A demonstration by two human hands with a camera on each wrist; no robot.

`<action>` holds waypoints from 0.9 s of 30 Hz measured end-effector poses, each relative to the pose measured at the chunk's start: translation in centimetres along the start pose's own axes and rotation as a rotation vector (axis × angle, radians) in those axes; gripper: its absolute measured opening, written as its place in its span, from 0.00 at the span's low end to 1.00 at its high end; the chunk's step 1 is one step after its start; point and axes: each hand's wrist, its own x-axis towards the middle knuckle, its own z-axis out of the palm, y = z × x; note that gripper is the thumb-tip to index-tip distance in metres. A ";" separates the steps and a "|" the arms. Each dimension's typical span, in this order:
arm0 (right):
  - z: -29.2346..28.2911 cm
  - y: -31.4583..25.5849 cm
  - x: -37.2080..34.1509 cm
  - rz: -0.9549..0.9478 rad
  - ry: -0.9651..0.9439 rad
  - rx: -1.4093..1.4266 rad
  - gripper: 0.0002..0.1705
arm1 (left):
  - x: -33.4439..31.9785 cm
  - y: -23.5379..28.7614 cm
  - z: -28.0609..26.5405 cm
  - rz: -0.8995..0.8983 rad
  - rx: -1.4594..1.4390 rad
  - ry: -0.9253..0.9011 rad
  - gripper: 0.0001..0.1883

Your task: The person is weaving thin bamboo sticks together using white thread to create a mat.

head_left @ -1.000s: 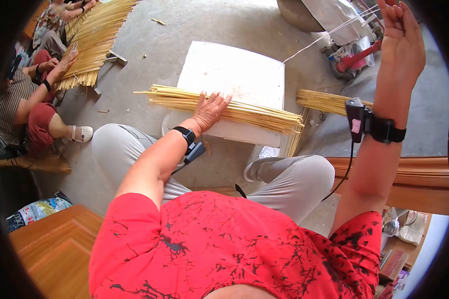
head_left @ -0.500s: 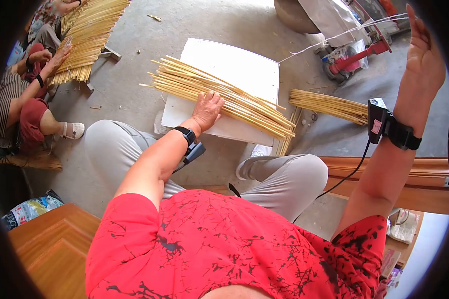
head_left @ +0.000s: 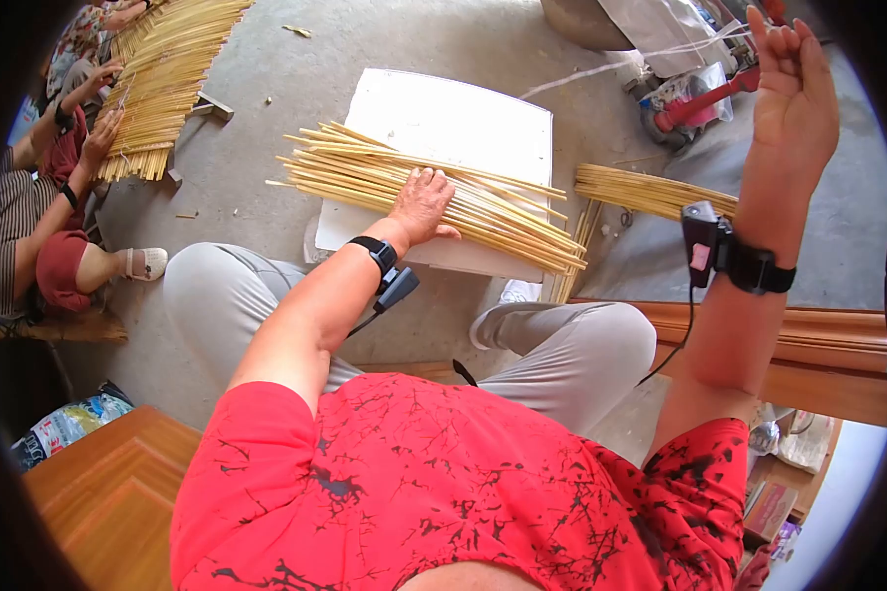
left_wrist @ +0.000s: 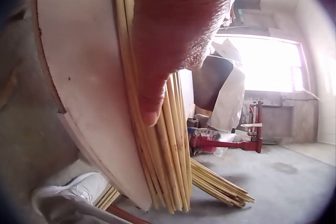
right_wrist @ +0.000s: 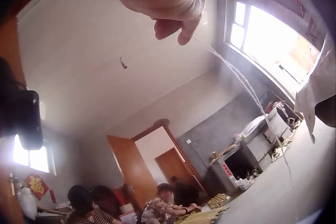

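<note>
In the head view, a loose bundle of straw-coloured stalks (head_left: 508, 212) lies fanned out across a white board (head_left: 443, 108). My left hand (head_left: 424, 202) rests on top of the stalks near their middle, and the left wrist view shows its thumb (left_wrist: 151, 111) lying over them. My right hand (head_left: 796, 89) is raised at the upper right, its fingertips pinching a white string (right_wrist: 244, 82). That string runs down from the fingers toward the far side of the board.
A second stalk bundle (head_left: 650, 189) lies right of the board. At the left, people sit by a large stalk mat (head_left: 172, 89) on a stand. Beyond are a red metal tool (head_left: 705, 101) and a big round pot (head_left: 586, 25). A wooden panel (head_left: 118, 492) stands nearby at lower left.
The stalks have gone from a tight bundle to a spread one, and my left hand has shifted slightly right and away. My right hand swung out right, then back left; the string looks looser and blurred.
</note>
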 end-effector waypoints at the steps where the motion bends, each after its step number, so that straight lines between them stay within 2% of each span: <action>1: 0.1 0.2 -0.8 0.010 0.054 0.046 0.14 | 0.2 -0.1 -0.1 0.004 0.007 -0.022 0.43; 5: 1.9 -0.4 -4.7 0.052 0.275 0.226 0.10 | 1.8 -0.3 0.1 -0.034 0.022 -0.079 0.43; 8: 1.0 -0.3 -6.4 0.004 0.300 0.137 0.10 | 3.0 -0.6 -0.4 -0.133 -0.123 -0.243 0.45; 9: 0.7 -0.3 -6.5 0.006 0.307 0.136 0.10 | 2.9 -0.8 0.4 -0.129 -0.120 -0.249 0.45; 11: 0.2 -0.3 -6.7 -0.068 0.358 0.028 0.11 | 2.6 -1.0 2.1 -0.089 -0.044 -0.026 0.45; 12: -0.1 -0.6 -6.5 -0.066 0.365 0.028 0.11 | 2.6 -0.9 2.1 -0.118 -0.038 -0.111 0.46; 13: -0.4 -0.9 -6.2 -0.087 0.378 -0.034 0.11 | 2.4 -0.9 2.2 -0.115 -0.035 -0.115 0.46; 16: -3.8 -1.2 -4.9 -0.151 0.375 -0.126 0.11 | 1.9 -0.5 1.6 -0.089 -0.007 -0.065 0.51; 18: -6.1 -1.0 -3.7 -0.202 0.360 -0.188 0.10 | 1.9 -0.5 0.0 0.007 0.119 -0.218 0.53; 21: -9.9 -0.8 -2.3 -0.185 0.366 -0.228 0.10 | 2.7 -1.0 -0.7 0.055 0.138 -0.327 0.52; 23: -11.4 -0.5 -2.3 -0.153 0.416 -0.275 0.10 | 3.3 -2.4 -0.1 0.072 0.080 -0.301 0.50; 25: -13.2 -0.2 -2.5 -0.122 0.460 -0.324 0.10 | 4.4 -3.8 -0.1 0.163 0.079 -0.343 0.50; 27: -15.6 0.5 -3.4 -0.066 0.474 -0.369 0.10 | 5.6 -4.6 -1.6 0.217 0.074 -0.428 0.43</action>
